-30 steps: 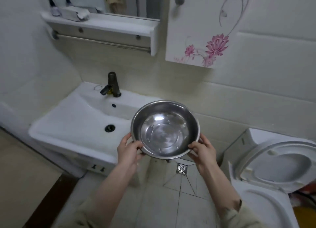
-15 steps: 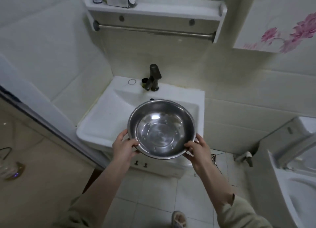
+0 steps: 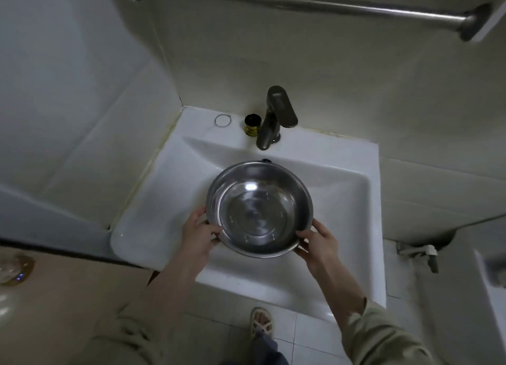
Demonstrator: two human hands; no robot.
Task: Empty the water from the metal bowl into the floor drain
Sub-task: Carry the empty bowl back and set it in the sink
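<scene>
A round metal bowl (image 3: 258, 208) hangs level above the white sink basin (image 3: 175, 197), its shiny inside facing up. I cannot tell whether any water lies in it. My left hand (image 3: 200, 234) grips the bowl's near-left rim. My right hand (image 3: 317, 241) grips the near-right rim. The floor drain is out of view.
A dark tap (image 3: 273, 118) stands at the back of the sink with a small black-and-gold cap (image 3: 252, 124) beside it. A metal towel rail (image 3: 315, 7) runs overhead. Tiled floor (image 3: 216, 334) and a sandalled foot (image 3: 261, 323) lie below; a wall valve (image 3: 419, 252) is to the right.
The view has swung left and down from the toilet and floor drain to the sink. The bowl, held in both hands throughout, now hangs over the basin.
</scene>
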